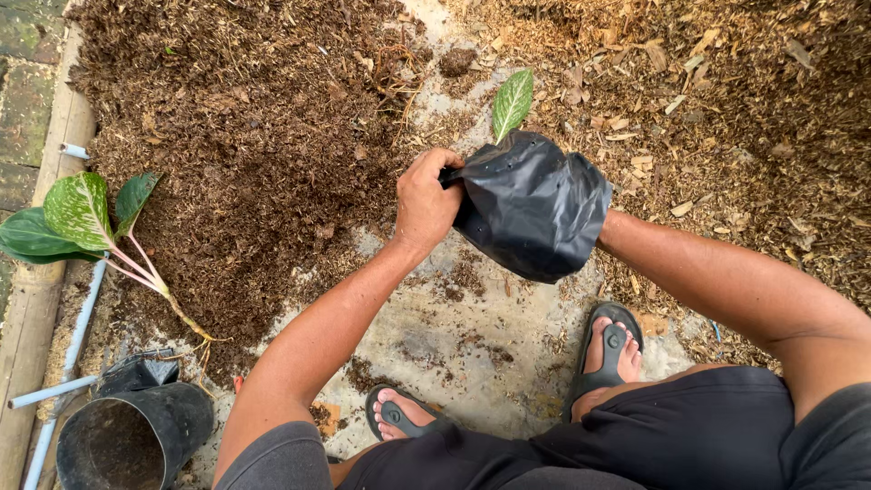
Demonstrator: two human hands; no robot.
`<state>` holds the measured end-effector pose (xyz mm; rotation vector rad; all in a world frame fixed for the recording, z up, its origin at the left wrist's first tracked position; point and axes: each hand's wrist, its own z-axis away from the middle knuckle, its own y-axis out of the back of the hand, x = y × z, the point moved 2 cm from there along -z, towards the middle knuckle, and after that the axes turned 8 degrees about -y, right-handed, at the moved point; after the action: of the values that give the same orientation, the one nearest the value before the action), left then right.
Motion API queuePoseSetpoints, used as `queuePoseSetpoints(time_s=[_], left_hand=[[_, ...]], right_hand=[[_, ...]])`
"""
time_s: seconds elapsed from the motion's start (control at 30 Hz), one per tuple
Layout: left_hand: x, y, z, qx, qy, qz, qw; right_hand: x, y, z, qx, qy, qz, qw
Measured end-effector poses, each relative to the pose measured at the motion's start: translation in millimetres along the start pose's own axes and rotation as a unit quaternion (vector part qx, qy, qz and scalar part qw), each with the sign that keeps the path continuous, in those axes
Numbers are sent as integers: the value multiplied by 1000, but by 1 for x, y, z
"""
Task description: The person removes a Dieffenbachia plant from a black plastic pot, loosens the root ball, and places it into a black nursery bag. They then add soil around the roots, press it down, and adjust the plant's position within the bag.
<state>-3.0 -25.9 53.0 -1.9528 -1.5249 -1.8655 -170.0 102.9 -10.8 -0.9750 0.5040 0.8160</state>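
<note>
My left hand (425,201) is clenched on the rim of a black bag (535,207), gripping its folded edge at the hand's right side. The bag hangs just beside the knuckles, held off the ground, its body bulging away to the right. A green leaf (513,102) with pale veins stands up out of the bag's top, just beyond my fingers.

My right hand is hidden behind the bag; only the forearm (717,281) shows, running into the bag's far side. I cannot tell whether that hand is clasped or released.

Beyond and to the left of my left hand lies a dark soil heap (245,136). To the right of the bag lies lighter wood-chip mulch (744,109). Under the bag is bare concrete (472,336) dusted with soil.

Well off to the left of my left arm lies an uprooted plant (91,222) with pink stems. Nearer me on that side stands a black pot (136,436), with a white pipe (54,392) beside it
</note>
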Motion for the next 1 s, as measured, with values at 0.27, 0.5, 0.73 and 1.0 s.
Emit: queuePoseSetpoints(time_s=[0.27, 0.5, 0.73, 1.0], left_hand=[[12, 1, 0, -10, 40, -3, 999], [11, -3, 8, -74, 5, 10, 997], [7, 22, 9, -82, -172, 19, 982], [22, 21, -17, -82, -21, -29, 996]], right_hand=[[9, -3, -2, 15, 19, 4, 1000], [19, 2, 6, 38, 63, 12, 997], [-2, 13, 19, 23, 254, 515, 818], [-9, 5, 13, -24, 343, 829, 441]])
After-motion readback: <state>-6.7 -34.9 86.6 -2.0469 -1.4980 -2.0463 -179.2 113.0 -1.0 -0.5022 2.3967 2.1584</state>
